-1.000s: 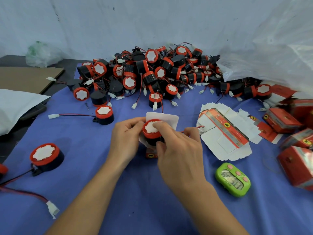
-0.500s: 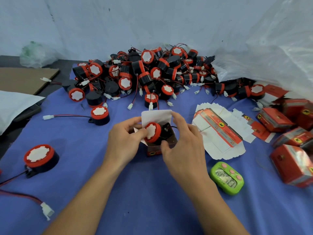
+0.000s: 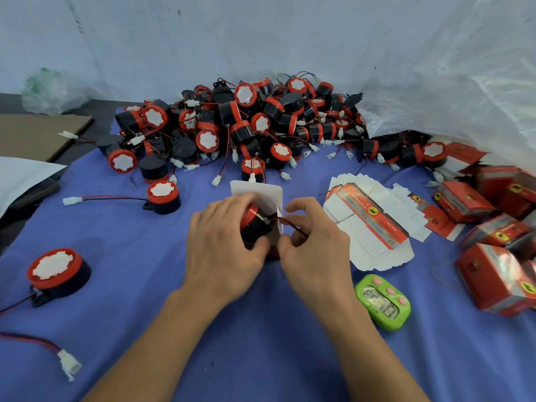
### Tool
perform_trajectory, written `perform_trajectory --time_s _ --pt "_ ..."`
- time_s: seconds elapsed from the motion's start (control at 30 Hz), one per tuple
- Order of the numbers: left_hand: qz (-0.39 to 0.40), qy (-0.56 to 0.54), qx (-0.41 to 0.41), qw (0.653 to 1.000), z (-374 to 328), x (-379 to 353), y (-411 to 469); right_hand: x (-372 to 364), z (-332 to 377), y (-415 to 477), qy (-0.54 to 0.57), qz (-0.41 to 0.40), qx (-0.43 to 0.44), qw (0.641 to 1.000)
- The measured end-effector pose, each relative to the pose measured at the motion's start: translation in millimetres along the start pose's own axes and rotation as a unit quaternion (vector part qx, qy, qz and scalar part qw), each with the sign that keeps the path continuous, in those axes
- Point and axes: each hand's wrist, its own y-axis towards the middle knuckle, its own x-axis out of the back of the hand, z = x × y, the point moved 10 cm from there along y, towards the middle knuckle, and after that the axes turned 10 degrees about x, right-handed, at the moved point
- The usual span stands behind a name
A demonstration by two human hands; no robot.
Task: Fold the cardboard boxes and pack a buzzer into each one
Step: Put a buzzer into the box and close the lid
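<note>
1. I see the buzzer point(image 3: 256, 224) at the middle of the blue cloth point(image 3: 261, 358), lying on its side at the mouth of the box point(image 3: 258, 192).
2. Its short round body runs roughly left to right. The red cap end points up and left, and the black back faces right, towards me.
3. My left hand point(image 3: 223, 250) grips the buzzer, with fingers curled over the top and the thumb pressed under the black body.
4. My right hand point(image 3: 316, 245) pinches the thin red-and-black wire point(image 3: 287, 221) between thumb and curled fingers, just beside the buzzer's back, where the wire comes out.
5. The box is thin card. A white flap with rounded corners stands up behind the buzzer, and a strip of red outside shows below my thumbs. How deep the buzzer sits inside I cannot tell.
6. A heap of buzzers point(image 3: 246, 126) lies behind, black drums with red rims, white toothed discs and white plugs on tangled wires.
7. To the right is a fanned stack of flat boxes point(image 3: 371, 224), white with a glossy red printed band.
8. Closed red boxes point(image 3: 493, 274) sit at the far right, under a crinkled clear plastic bag point(image 3: 464, 82).
9. A green timer point(image 3: 383, 303) with pink buttons lies near my right wrist.
10. Two loose buzzers rest cap-up on the left, one near point(image 3: 55, 271) and one farther back point(image 3: 162, 195).
</note>
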Motion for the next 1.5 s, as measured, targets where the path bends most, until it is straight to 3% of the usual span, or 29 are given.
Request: perform_trajectory --time_s 0.07,0.2,0.3,0.37,0.4,0.5,0.6,0.73,0.8,1.0,1.1,1.17,1.3,1.4,1.47,1.5 --pt "0.018 -0.053 0.028 0.998 9 0 5 1 -1 0 -0.024 -0.001 -0.009 1.000" --pt "0.018 -0.071 0.041 0.996 15 5 6 17 -6 3 -0.221 0.002 -0.022 0.975" --pt "0.023 -0.079 0.057 0.995 18 4 6 39 -11 7 -0.239 -0.041 -0.063 0.968" --pt "0.029 -0.092 0.080 0.992 22 2 6 44 -14 10 -0.140 -0.050 -0.070 0.986" --pt "0.029 -0.094 0.087 0.991 23 1 6 40 -15 12 -0.039 -0.040 -0.064 0.996" --pt "0.038 -0.086 0.095 0.991 22 -3 6 28 -3 16 0.261 -0.008 -0.044 0.964" --pt "0.051 -0.075 0.086 0.992 20 -5 6 16 16 15 0.322 0.029 -0.002 0.946" --pt "0.027 -0.037 0.018 0.999 8 -2 4 -9 41 -3 0.079 0.097 0.124 0.984" --pt "0.024 -0.012 0.014 1.000 9 -6 3 -20 40 -8 0.008 0.107 0.119 0.987" --pt "0.011 -0.016 -0.003 1.000 -1 -3 -3 7 23 0 -0.159 -0.005 0.083 0.984" --pt "-0.006 0.048 -0.048 0.998 -12 -2 -6 18 19 -2 -0.179 -0.065 0.055 0.980" --pt "-0.012 0.063 -0.071 0.995 -17 -1 -8 17 16 -3 -0.191 -0.062 0.027 0.979" --pt "0.010 0.000 -0.077 0.997 -13 3 -8 28 10 -1 -0.173 -0.079 0.025 0.981" --pt "-0.047 -0.079 -0.048 0.995 -2 22 -6 26 7 2 -0.180 -0.046 0.027 0.982" --pt "-0.092 -0.100 0.010 0.991 13 33 -4 26 8 3 -0.191 -0.038 0.032 0.980" --pt "-0.079 -0.119 0.047 0.989 20 31 -2 24 9 3 -0.193 -0.033 0.039 0.980"
